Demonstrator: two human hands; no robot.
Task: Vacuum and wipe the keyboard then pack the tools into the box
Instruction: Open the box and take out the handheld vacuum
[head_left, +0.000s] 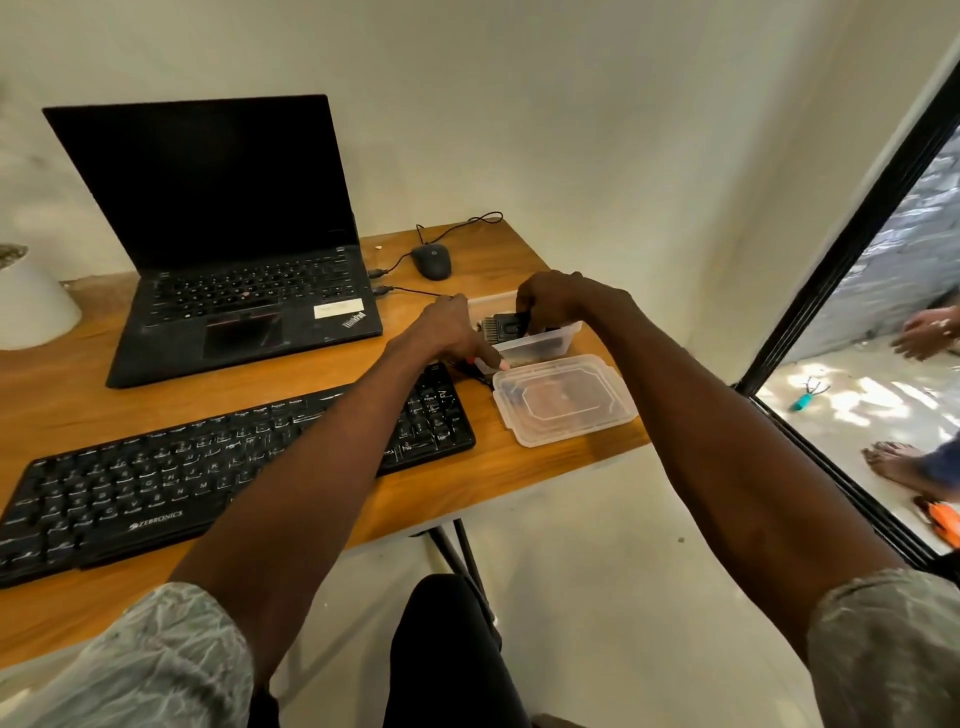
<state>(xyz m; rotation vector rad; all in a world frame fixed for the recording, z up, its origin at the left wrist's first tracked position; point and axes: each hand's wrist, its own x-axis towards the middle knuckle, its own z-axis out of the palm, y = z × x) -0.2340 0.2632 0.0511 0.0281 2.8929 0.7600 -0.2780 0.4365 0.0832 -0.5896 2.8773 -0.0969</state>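
Under the right hand (553, 301), a small black brush-tipped tool (503, 328), likely the vacuum, sits at the mouth of the clear plastic box (563, 338). The right hand's fingers curl down around the tool's far end, gripping it over the box. Just to the left of that hand, the left hand (451, 332) reaches across, its thumb stretched toward the near corner of the box and touching its rim; its other fingers are turned away from the camera, so I cannot tell whether they hold anything. Nearer the person than both hands lies the box's clear lid (563, 400), flat on the wooden bench (467, 478) and just beside the box. Below the left forearm, the black keyboard (208, 467) stretches out to the left along the bench, its right end close to the lid and the left hand. Beyond the left hand, farther from the person, an open black laptop (234, 249) stands with a dark screen. Just beyond the right hand rests a black wired mouse (431, 261), its cable looping toward the wall. Far out to the left of both hands stands a white pot (31, 306) at the bench's edge. Both sleeves (883, 644) are pale and pushed up above the elbows.
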